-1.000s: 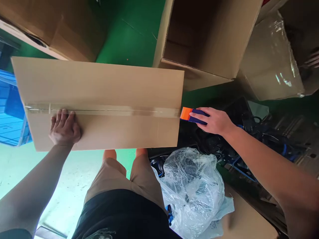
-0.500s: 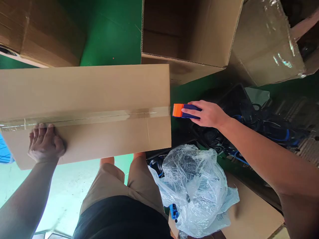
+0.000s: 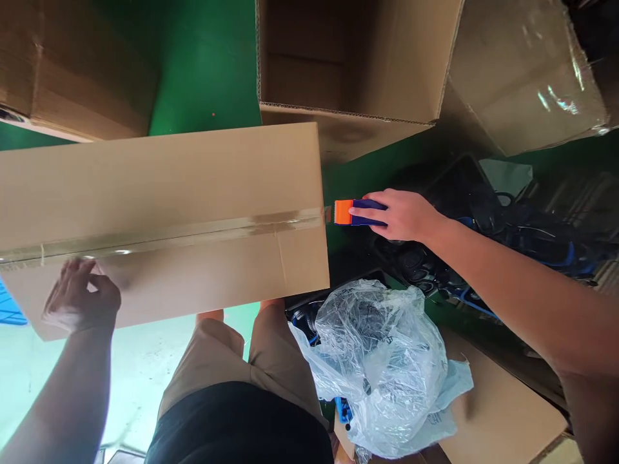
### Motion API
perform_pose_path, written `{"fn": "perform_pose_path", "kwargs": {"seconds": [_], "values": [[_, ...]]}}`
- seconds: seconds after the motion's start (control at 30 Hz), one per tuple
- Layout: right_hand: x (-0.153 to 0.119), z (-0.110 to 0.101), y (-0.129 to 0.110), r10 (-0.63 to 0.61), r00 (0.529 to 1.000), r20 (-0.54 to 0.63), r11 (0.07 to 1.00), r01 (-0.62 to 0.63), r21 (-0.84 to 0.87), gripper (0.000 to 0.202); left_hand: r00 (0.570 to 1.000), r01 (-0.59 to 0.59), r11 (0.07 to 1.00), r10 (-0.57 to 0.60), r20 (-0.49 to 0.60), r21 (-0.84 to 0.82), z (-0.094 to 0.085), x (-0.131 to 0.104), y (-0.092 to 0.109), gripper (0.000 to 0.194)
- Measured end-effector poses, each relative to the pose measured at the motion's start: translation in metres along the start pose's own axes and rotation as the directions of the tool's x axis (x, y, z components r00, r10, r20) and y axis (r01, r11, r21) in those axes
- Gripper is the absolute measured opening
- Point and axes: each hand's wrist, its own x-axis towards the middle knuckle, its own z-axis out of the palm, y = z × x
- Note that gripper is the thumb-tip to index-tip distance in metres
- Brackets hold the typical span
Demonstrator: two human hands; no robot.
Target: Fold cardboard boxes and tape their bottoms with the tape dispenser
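A long closed cardboard box (image 3: pixel 159 174) lies across in front of me, with clear packing tape (image 3: pixel 203 238) along its middle seam. My left hand (image 3: pixel 84 293) is over the near left part of the box, just below the tape, its fingers loosely bent, slightly blurred, and holding nothing I can see. Off the box's right end, my right hand (image 3: pixel 406 214) grips a tape dispenser (image 3: pixel 360 212) with an orange toothed head and dark blue body. A short strip of tape shows between the dispenser and the box's edge.
Beyond the box stands an open cardboard box (image 3: pixel 358 58), with a taped carton (image 3: pixel 522 84) to its right and another carton (image 3: pixel 91 71) at far left. Crumpled clear plastic (image 3: pixel 382 367) lies near my legs. Dark items with blue parts (image 3: pixel 522 245) sit under my right arm.
My left hand has lifted from flat on the tape and its fingers have curled. The box appears slightly tilted and shifted left, while my right hand keeps hold of the dispenser near its end.
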Motion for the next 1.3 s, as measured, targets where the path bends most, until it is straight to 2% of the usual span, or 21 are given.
{"fn": "perform_pose_path", "kwargs": {"seconds": [0.07,0.1,0.17,0.2,0.23,0.27,0.33,0.37,0.43,0.5,0.57,0.73,0.87,0.93,1.03,1.17,1.23,1.3], "values": [[0.005,0.001,0.001,-0.009,1.000,-0.005,1.000,0.009,-0.004,0.054,0.986,-0.005,0.993,0.024,-0.166,0.117,0.003,-0.004,0.026,0.039],[0.007,0.001,0.001,-0.012,1.000,-0.008,1.000,0.012,-0.008,0.054,0.974,-0.040,0.989,0.071,-0.214,0.144,0.007,-0.008,0.047,0.035],[0.011,0.002,0.000,-0.016,1.000,-0.002,1.000,0.016,-0.011,0.055,0.951,-0.222,0.971,0.236,-0.199,0.086,0.022,-0.022,0.107,0.031],[0.012,0.002,0.000,-0.015,1.000,0.006,1.000,0.015,-0.011,0.056,0.934,-0.345,0.938,0.344,-0.091,0.005,0.031,-0.031,0.144,0.033],[0.014,0.002,-0.001,-0.011,1.000,0.019,1.000,0.011,-0.010,0.057,0.884,-0.464,0.882,0.466,0.018,-0.078,0.043,-0.040,0.184,0.037],[0.015,0.002,-0.001,-0.003,0.999,0.032,1.000,0.004,-0.010,0.058,0.807,-0.561,0.815,0.577,0.128,-0.144,0.055,-0.050,0.224,0.041],[0.018,0.003,-0.002,0.016,0.998,0.060,1.000,-0.015,-0.010,0.059,0.623,-0.672,0.692,0.721,0.303,-0.263,0.080,-0.065,0.293,0.053],[0.019,0.003,-0.003,0.025,0.997,0.070,1.000,-0.025,-0.009,0.060,0.541,-0.692,0.648,0.757,0.366,-0.319,0.092,-0.071,0.320,0.057],[0.019,0.005,-0.002,0.032,0.997,0.072,0.999,-0.032,0.001,0.060,0.439,-0.688,0.613,0.778,0.450,-0.389,0.114,-0.076,0.350,0.061],[0.018,0.006,-0.001,0.025,0.998,0.057,1.000,-0.026,0.013,0.058,0.397,-0.683,0.607,0.776,0.491,-0.406,0.130,-0.076,0.356,0.061],[0.014,0.005,0.002,0.013,0.999,0.034,1.000,-0.014,0.026,0.055,0.392,-0.693,0.607,0.770,0.503,-0.389,0.139,-0.074,0.350,0.059],[-0.007,-0.002,0.008,0.037,0.999,0.026,0.998,-0.038,0.049,0.054,0.403,-0.711,0.610,0.761,0.508,-0.351,0.141,-0.073,0.341,0.059],[-0.009,-0.011,0.002,0.104,0.990,0.096,0.994,-0.106,0.025,0.050,0.400,-0.724,0.602,0.763,0.508,-0.335,0.140,-0.074,0.344,0.060],[0.005,-0.016,-0.011,0.160,0.973,0.167,0.986,-0.163,0.010,0.051,0.402,-0.728,0.602,0.763,0.507,-0.329,0.140,-0.074,0.344,0.061],[0.041,-0.023,-0.042,0.250,0.932,0.264,0.966,-0.259,0.001,0.050,0.406,-0.729,0.604,0.760,0.507,-0.322,0.141,-0.074,0.343,0.060],[0.087,-0.026,-0.075,0.324,0.885,0.333,0.944,-0.323,-0.062,0.044,0.403,-0.731,0.602,0.761,0.509,-0.321,0.142,-0.073,0.342,0.057],[0.096,-0.022,-0.079,0.351,0.851,0.391,0.935,-0.345,-0.088,0.042,0.407,-0.728,0.605,0.759,0.508,-0.322,0.142,-0.074,0.341,0.057],[0.093,-0.017,-0.079,0.390,0.810,0.439,0.915,-0.394,-0.085,0.041,0.415,-0.725,0.608,0.761,0.499,-0.324,0.142,-0.075,0.342,0.055]]}}
